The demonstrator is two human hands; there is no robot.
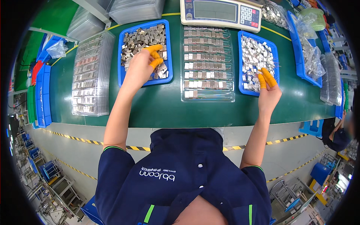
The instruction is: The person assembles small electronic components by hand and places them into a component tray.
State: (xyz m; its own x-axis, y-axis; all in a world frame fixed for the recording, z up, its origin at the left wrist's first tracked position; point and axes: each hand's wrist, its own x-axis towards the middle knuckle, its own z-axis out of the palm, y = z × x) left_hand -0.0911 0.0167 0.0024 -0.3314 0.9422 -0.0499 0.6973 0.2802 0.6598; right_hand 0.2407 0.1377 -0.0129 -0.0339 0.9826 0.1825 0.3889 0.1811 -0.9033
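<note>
My left hand [141, 64], wearing yellow finger cots, reaches into a blue tray [120, 71] heaped with small silver metal shells [144, 37]. Its fingers are bent and spread apart, and no piece shows plainly between them. Over the right-hand blue tray [247, 92], full of small white connectors [255, 52], is my right hand [269, 92]. Its cotted thumb and finger come close together at the connectors; whatever is at their tips is too small to make out. Between both trays lies a clear plastic blister tray [208, 100] with rows of metal-shelled connectors [204, 66].
Stacked filled blister trays [90, 75] stand at the left. A digital scale [221, 13] sits behind the middle tray, beside clear plastic containers [135, 11]. Farther right, a blue bin [300, 63] holds bagged parts. The green table [165, 114] ends just before my body.
</note>
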